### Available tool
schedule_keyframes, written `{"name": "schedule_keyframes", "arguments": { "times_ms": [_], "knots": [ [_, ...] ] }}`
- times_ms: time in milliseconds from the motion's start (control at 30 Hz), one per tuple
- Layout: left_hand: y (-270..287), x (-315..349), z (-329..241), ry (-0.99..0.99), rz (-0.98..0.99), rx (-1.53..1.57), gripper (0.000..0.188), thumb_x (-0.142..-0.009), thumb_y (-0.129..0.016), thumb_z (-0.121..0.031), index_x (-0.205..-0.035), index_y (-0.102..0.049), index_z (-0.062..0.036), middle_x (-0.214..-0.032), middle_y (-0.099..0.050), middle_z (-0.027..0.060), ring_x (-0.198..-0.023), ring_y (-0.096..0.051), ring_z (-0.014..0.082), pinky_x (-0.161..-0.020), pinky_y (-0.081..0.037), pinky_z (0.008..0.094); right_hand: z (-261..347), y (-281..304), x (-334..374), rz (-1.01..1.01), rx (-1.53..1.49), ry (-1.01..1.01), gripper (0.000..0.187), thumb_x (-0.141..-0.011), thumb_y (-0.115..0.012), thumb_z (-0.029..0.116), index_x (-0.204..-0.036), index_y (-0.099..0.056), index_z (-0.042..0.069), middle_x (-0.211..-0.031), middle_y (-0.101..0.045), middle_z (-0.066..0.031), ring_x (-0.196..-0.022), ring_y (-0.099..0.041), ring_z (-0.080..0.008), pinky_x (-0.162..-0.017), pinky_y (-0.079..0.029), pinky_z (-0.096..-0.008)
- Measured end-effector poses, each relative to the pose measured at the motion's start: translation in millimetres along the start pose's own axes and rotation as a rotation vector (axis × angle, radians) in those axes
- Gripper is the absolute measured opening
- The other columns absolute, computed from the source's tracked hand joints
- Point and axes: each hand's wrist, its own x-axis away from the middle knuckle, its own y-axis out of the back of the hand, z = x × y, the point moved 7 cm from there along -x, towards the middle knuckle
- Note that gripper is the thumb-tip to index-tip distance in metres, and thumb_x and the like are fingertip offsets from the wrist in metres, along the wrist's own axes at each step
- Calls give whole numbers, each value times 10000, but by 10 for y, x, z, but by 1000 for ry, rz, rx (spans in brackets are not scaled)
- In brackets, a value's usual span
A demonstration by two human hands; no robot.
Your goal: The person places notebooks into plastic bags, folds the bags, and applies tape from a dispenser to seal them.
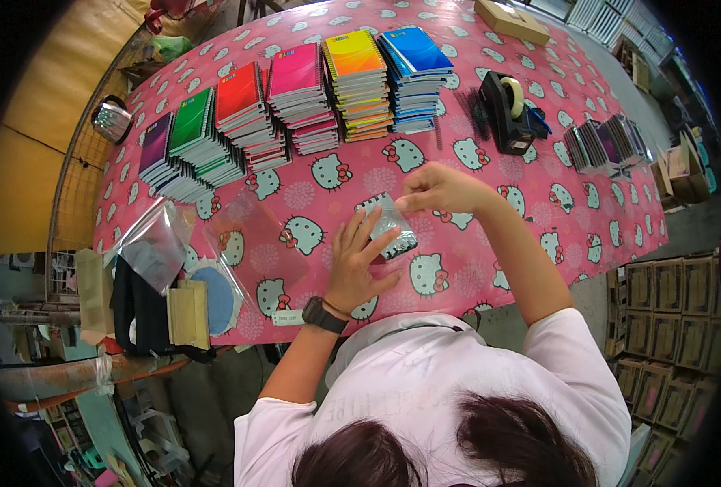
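Observation:
A small spiral-bound notebook bundle [390, 223] in shiny clear plastic lies on the pink table in front of me. My left hand [359, 256], with a dark watch at the wrist, rests on its left side with fingers spread and pressing down. At the bundle's upper right corner, my right hand [435, 189] is closed with the fingers curled together. What it pinches, if anything, is too small to make out. A clear plastic sheet [259, 243] lies flat to the left of my left hand.
Stacked spiral notebooks [295, 73] in several colours line the far side. A black tape dispenser [508, 114] stands right of them, beside wrapped bundles [608, 144]. Clear plastic sleeves [156, 243] and an open carton [95, 296] sit at the left edge. A flat cardboard box [512, 22] lies far right.

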Motion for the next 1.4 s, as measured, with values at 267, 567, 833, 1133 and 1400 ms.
{"name": "schedule_keyframes", "arguments": {
  "times_ms": [267,567,833,1133,1400],
  "knots": [
    [68,-41,-27,7,44,5,629,-622,-746,-275,-1220,-570,-188,-1420,-369,130,-1304,-329,329,-1007,-270,510,-396,-101,-191,-14,287,-357,467,-669,-761,458,-694,-586,26,-581,-533,-8,-484,-473,-107,-362,-312,-278],
    [169,-172,536,178,2,693,880,-641,-733,-190,-1406,-310,-96,-1450,-337,85,-1332,-312,247,-1069,-263,419,-1732,-237,156,-372,-199,-352,171,-799,-710,202,-831,-589,86,-689,-573,14,-573,-496,-63,-506,-384,-216],
    [-875,-590,803,487,753,1202,916,-552,-812,21,-1342,-351,-26,-1217,-516,64,-1104,-519,178,-917,-449,318,-1706,-65,1093,-461,-535,-179,226,-833,-681,243,-948,-593,69,-810,-624,-6,-702,-565,-81,-619,-457,-244],
    [-2120,-1154,-368,740,-60,1067,586,-700,-812,-198,-1075,-407,-3,-1020,-514,81,-912,-514,150,-812,-444,303,-1386,424,1848,-1074,267,-160,1059,-564,-828,428,-1377,-281,26,-1308,-390,-180,-1195,-407,-304,-1028,-318,-412],
    [-1733,-1420,-1244,302,399,1099,514,-865,-608,-120,-1335,-412,-46,-1421,-334,110,-1275,-374,228,-994,-374,351,-1699,2491,2812,-1473,445,31,879,-518,-754,321,-1299,-442,67,-1209,-473,-217,-1176,-409,-356,-1014,-326,-439]
  ]
}}
